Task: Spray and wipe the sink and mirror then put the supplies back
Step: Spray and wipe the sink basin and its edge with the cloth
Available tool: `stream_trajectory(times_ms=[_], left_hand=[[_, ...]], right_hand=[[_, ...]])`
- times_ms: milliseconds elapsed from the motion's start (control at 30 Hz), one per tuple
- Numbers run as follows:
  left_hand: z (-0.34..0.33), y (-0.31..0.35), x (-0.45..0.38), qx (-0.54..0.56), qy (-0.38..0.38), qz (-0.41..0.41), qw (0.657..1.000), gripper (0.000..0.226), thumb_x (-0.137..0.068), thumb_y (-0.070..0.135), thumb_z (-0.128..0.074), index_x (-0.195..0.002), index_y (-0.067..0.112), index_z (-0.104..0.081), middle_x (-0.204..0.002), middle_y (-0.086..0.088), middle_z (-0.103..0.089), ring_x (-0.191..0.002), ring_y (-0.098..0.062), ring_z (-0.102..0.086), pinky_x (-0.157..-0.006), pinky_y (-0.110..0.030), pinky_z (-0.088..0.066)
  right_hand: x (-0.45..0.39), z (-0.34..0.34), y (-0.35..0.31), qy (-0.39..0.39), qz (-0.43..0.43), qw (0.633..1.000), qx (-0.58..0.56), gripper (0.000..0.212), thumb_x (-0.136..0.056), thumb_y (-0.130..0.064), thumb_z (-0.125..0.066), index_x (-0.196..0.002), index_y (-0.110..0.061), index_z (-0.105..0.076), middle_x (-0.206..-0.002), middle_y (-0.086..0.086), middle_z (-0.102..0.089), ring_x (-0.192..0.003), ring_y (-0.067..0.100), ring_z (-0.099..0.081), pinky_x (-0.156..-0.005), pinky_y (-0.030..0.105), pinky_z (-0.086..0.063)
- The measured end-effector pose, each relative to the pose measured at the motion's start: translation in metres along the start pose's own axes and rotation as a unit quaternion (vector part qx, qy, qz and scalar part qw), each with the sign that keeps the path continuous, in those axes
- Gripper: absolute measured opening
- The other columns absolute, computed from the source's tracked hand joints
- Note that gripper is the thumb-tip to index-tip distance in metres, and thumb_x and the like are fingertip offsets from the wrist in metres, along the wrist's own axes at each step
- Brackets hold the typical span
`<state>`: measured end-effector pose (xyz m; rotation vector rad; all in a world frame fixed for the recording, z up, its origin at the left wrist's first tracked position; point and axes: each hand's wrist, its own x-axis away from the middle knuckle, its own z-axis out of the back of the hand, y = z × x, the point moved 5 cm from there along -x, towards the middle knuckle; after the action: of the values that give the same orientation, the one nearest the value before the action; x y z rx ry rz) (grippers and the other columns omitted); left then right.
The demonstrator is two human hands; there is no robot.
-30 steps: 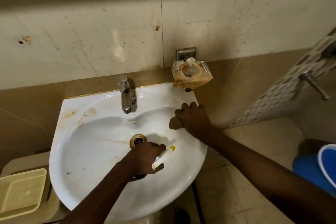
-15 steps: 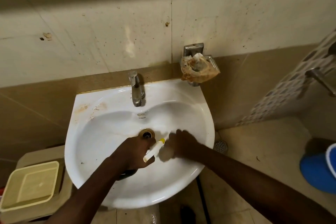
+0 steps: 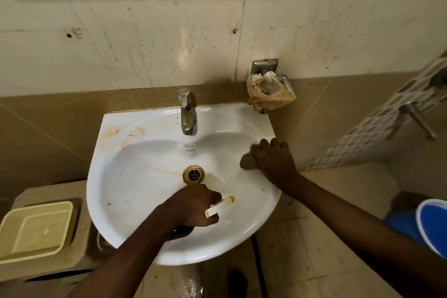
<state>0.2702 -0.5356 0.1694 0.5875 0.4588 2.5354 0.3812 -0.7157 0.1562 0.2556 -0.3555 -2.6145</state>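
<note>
You have a single view, from the camera on your head: it looks steeply down and forward onto the sink (image 3: 150,201), close enough that the basin fills the middle, with the tiled wall (image 3: 145,43) above and floor (image 3: 314,237) at right.

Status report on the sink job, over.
Left hand grips spray bottle over basin. Right hand presses brown cloth on sink right slope. Rust stains remain left of tap. Nothing blocking.
</note>
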Motion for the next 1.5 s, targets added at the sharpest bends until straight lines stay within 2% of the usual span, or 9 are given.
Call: stream_trajectory(times_ms=[67,267,400,533,667,900,1133,1333,1500], left_hand=[[0.002,0.001,-0.004,0.003,0.007,0.001,1.0,0.02,-0.079,0.038,-0.051,-0.077,0.019,-0.049,-0.062,0.006,-0.048,-0.061,-0.011,-0.046,-0.051,-0.018,-0.028],[0.017,-0.004,-0.015,-0.037,0.071,0.057,0.995,0.024,-0.085,0.037,-0.054,-0.094,0.016,-0.051,-0.075,0.004,-0.045,-0.067,-0.017,-0.046,-0.051,-0.016,-0.026],[0.018,-0.001,-0.026,-0.035,0.096,0.051,0.993,0.029,-0.077,0.042,-0.045,-0.09,0.016,-0.05,-0.07,0.002,-0.05,-0.078,-0.026,-0.059,-0.059,-0.025,-0.03],[0.014,0.003,-0.04,-0.031,0.084,0.026,0.996,0.024,-0.073,0.045,-0.044,-0.076,0.022,-0.039,-0.053,0.007,-0.033,-0.061,-0.02,-0.046,-0.062,-0.03,-0.04],[0.008,0.004,-0.044,-0.007,0.05,0.005,0.999,0.021,-0.076,0.041,-0.05,-0.073,0.025,-0.037,-0.052,0.008,-0.035,-0.051,-0.009,-0.04,-0.06,-0.031,-0.043],[-0.003,0.026,-0.05,0.006,-0.005,-0.054,0.998,0.02,-0.078,0.037,-0.054,-0.07,0.023,-0.043,-0.057,0.006,-0.046,-0.054,-0.01,-0.046,-0.052,-0.025,-0.035],[0.004,0.024,-0.055,0.002,0.006,-0.046,0.999,0.019,-0.077,0.039,-0.052,-0.07,0.026,-0.04,-0.054,0.006,-0.042,-0.055,-0.014,-0.05,-0.053,-0.025,-0.034],[-0.003,0.009,-0.05,-0.007,0.015,-0.021,1.0,0.024,-0.08,0.042,-0.051,-0.083,0.019,-0.047,-0.067,0.005,-0.051,-0.066,-0.02,-0.057,-0.059,-0.032,-0.041],[-0.007,-0.002,-0.041,-0.011,0.028,0.0,1.0,0.02,-0.079,0.041,-0.052,-0.079,0.021,-0.047,-0.061,0.01,-0.043,-0.06,-0.012,-0.045,-0.057,-0.027,-0.037]], right_hand=[[-0.004,0.002,0.003,0.027,-0.057,0.998,-0.023,0.019,-0.075,-0.022,-0.075,-0.091,-0.015,-0.068,-0.078,0.005,-0.061,-0.066,0.03,-0.056,-0.057,0.034,-0.039],[0.046,0.004,0.012,0.029,-0.06,0.982,-0.179,0.037,-0.058,-0.027,-0.086,-0.091,-0.023,-0.072,-0.078,0.004,-0.064,-0.062,0.032,-0.06,-0.045,0.033,-0.046],[-0.011,-0.001,0.021,0.046,-0.11,0.981,-0.154,0.039,-0.072,-0.034,-0.077,-0.108,-0.025,-0.067,-0.085,0.006,-0.063,-0.069,0.034,-0.059,-0.053,0.034,-0.047],[-0.035,-0.006,0.03,0.052,-0.049,0.983,-0.167,0.03,-0.074,-0.041,-0.07,-0.1,-0.025,-0.07,-0.08,0.006,-0.062,-0.066,0.033,-0.059,-0.053,0.035,-0.049],[0.026,-0.012,0.018,0.03,0.046,0.983,-0.176,0.031,-0.08,-0.044,-0.047,-0.091,-0.028,-0.071,-0.08,0.001,-0.062,-0.068,0.029,-0.06,-0.053,0.034,-0.048],[-0.034,-0.011,0.034,0.059,-0.007,0.979,-0.197,0.04,-0.075,-0.04,-0.074,-0.11,-0.022,-0.068,-0.093,0.007,-0.065,-0.078,0.032,-0.061,-0.062,0.036,-0.051],[0.058,0.013,0.017,0.101,0.085,0.952,-0.277,0.016,-0.078,-0.025,-0.064,-0.085,-0.012,-0.07,-0.074,0.003,-0.066,-0.067,0.023,-0.06,-0.06,0.032,-0.048],[-0.004,-0.01,0.021,0.115,0.006,0.983,-0.14,0.034,-0.087,-0.035,-0.045,-0.107,-0.019,-0.066,-0.091,0.008,-0.064,-0.074,0.031,-0.06,-0.062,0.036,-0.046],[-0.045,-0.004,0.03,0.082,0.012,0.99,-0.114,0.034,-0.084,-0.032,-0.053,-0.112,-0.018,-0.064,-0.094,0.009,-0.063,-0.079,0.033,-0.059,-0.066,0.039,-0.047]])
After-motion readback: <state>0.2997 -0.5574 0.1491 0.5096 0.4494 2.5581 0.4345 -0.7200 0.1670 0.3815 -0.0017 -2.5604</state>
